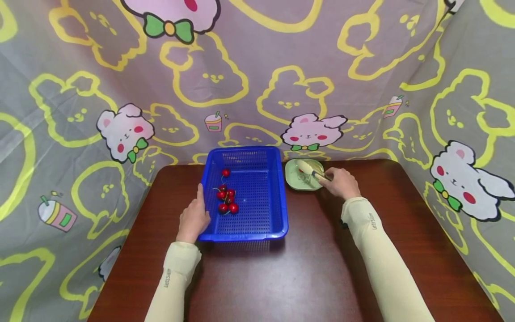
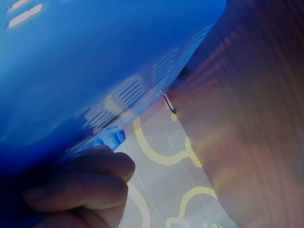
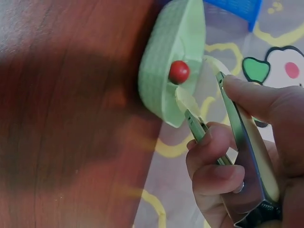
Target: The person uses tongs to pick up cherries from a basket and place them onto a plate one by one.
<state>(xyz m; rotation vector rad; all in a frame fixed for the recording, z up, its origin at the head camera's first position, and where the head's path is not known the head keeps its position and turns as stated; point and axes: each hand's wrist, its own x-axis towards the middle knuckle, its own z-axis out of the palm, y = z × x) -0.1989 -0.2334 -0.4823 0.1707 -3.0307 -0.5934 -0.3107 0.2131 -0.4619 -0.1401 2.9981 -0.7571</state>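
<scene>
On the table stands a blue plastic basket with several red cherries in its left half, some with stems. My left hand grips its left rim, index finger lying along the edge; in the left wrist view, curled fingers show beneath the rim. My right hand holds metal tongs with pale tips. The tips are parted over a light green dish, where a round red cherry lies beyond the lower tip. Whether a tip touches it I cannot tell.
The dark brown table runs back to a patterned cloth that hangs behind and at both sides. The green dish stands close to the basket's right wall, near the table's back edge.
</scene>
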